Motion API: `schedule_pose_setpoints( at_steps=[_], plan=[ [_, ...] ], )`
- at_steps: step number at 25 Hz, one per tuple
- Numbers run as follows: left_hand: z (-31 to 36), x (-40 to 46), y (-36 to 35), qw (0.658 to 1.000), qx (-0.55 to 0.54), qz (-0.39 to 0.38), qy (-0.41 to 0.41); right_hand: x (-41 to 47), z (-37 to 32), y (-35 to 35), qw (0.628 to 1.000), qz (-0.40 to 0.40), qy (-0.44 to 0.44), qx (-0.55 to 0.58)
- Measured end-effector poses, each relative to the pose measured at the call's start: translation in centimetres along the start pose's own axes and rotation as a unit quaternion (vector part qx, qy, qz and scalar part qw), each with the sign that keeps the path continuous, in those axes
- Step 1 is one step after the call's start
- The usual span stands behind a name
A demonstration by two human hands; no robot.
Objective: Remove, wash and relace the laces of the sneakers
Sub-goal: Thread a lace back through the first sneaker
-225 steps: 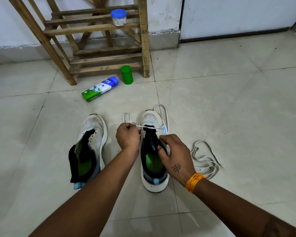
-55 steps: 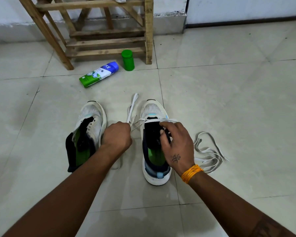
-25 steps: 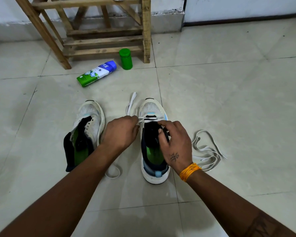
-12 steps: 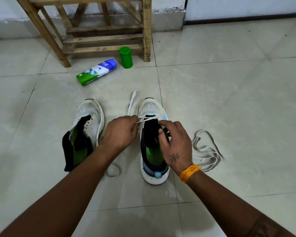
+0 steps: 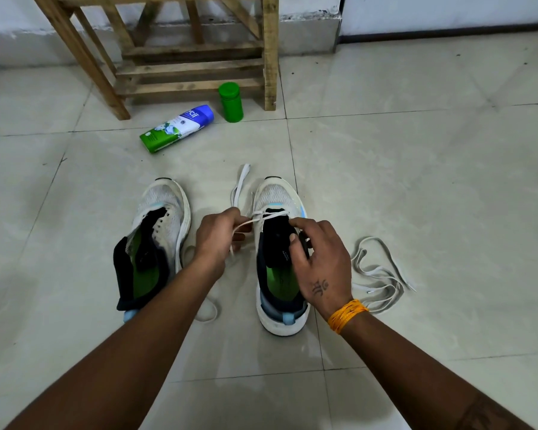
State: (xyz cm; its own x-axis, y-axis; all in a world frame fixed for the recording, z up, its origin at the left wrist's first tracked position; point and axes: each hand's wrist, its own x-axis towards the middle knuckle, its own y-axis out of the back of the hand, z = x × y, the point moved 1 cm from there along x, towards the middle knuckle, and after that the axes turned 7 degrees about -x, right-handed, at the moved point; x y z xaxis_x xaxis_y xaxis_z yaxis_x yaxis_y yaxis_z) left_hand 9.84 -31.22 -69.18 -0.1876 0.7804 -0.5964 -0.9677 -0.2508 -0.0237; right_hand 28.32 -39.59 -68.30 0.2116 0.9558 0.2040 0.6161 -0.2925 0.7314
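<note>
Head view: pale tiled floor (image 5: 416, 181), wooden rack (image 5: 196, 66) against the far wall.
Left hand (image 5: 218, 240) pinches the lace (image 5: 263, 219) on the right sneaker (image 5: 280, 200); right hand (image 5: 320, 262) grips its tongue (image 5: 277, 243); a loose lace (image 5: 379, 274) lies right.

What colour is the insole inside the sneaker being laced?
Bright green insole, under a black tongue; clearest in the head view.

Glossy tiled floor (image 5: 416, 181), wooden rack (image 5: 193, 66)
</note>
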Motion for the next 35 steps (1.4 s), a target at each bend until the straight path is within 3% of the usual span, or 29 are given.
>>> schedule_pose_setpoints(
  at_steps=[4, 8, 14, 22, 27, 32, 35],
  plan=[
    [0.3, -0.6, -2.1, 0.995, 0.017, 0.074, -0.058, 0.0, -0.1, 0.0, 1.000, 0.000, 0.005, 0.000],
    [1.2, -0.7, -3.6, 0.992, -0.064, 0.051, -0.094, -0.1, -0.1, 0.2, 1.000, 0.002, 0.009, -0.009],
    [1.4, -1.2, -3.7, 0.987, -0.035, 0.048, -0.147, -0.2, -0.5, 0.2, 1.000, 0.003, 0.004, -0.027],
    [6.4, -3.9, -3.3, 0.969, -0.067, -0.085, -0.221, 2.6, -2.5, 1.5, 0.998, 0.019, 0.058, -0.006],
    [10.7, -7.6, -3.7, 0.946, -0.067, -0.109, -0.298, 7.5, -7.0, 2.5, 0.995, -0.032, 0.091, 0.039],
    [14.8, -10.6, -4.4, 0.934, -0.082, -0.138, -0.319, 8.1, -9.1, 2.0, 0.989, -0.014, 0.095, 0.116],
    [16.3, -11.2, -4.0, 0.929, -0.086, -0.138, -0.333, 7.1, -7.7, 1.2, 0.993, -0.075, 0.086, 0.035]
  ],
)
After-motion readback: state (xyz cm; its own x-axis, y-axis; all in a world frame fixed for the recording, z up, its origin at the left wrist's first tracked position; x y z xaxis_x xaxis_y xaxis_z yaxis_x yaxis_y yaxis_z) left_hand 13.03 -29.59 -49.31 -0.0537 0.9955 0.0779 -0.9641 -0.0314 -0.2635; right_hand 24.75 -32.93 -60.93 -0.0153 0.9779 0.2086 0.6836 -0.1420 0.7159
